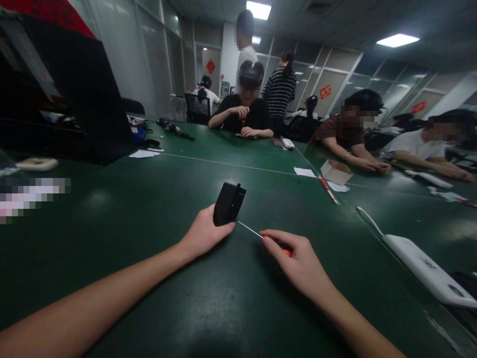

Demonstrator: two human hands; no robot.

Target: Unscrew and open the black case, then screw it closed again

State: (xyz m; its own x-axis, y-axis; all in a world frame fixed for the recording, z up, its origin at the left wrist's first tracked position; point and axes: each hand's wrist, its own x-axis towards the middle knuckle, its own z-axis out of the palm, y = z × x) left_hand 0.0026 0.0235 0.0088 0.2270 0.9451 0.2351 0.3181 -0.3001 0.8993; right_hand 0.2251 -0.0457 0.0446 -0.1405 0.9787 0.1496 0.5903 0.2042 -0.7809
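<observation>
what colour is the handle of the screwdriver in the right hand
Orange-red, peeking out between the right hand's fingers on the screwdriver; the head view shows it.

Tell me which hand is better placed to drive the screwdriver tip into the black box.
Right. The right hand already grips the orange-handled screwdriver, its thin shaft pointing at the black box's lower edge. The left hand is busy holding that box upright on the green table.
</observation>
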